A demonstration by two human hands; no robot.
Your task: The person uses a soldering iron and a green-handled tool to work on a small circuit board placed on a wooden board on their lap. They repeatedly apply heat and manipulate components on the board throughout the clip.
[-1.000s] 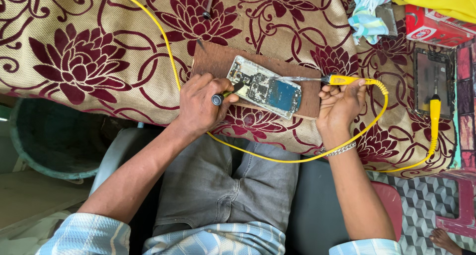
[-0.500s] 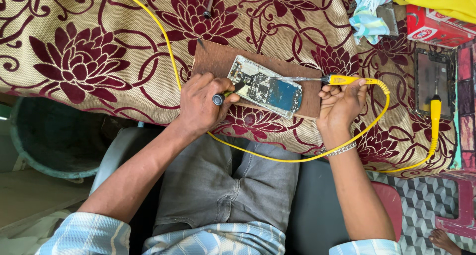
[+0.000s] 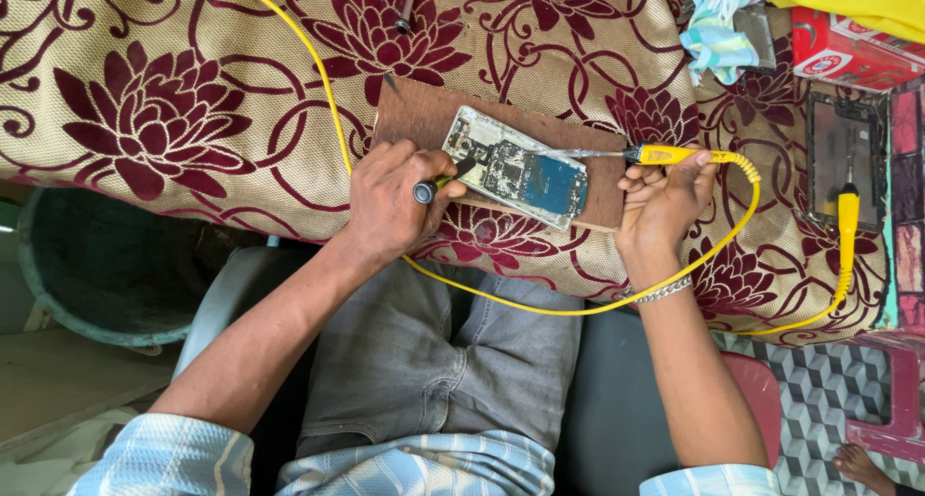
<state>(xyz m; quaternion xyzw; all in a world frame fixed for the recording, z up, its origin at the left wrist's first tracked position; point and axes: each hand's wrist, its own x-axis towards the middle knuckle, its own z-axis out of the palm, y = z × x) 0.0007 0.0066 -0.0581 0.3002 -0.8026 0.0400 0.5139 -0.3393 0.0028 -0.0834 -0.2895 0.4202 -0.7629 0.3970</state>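
An opened phone with its circuit board bare lies on a small wooden board, on a cloth with dark red flowers. My left hand rests at the phone's left end, gripping a short dark-tipped tool against the phone's edge. My right hand is at the board's right end and holds a yellow soldering iron; its metal tip reaches over the circuit board. The iron's yellow cable loops under both wrists.
A red box and a crumpled teal cloth lie at the top right. Another phone shell with a yellow-handled tool sits at the right. A green tub stands at the left, below the table edge. A metal tool lies at the top.
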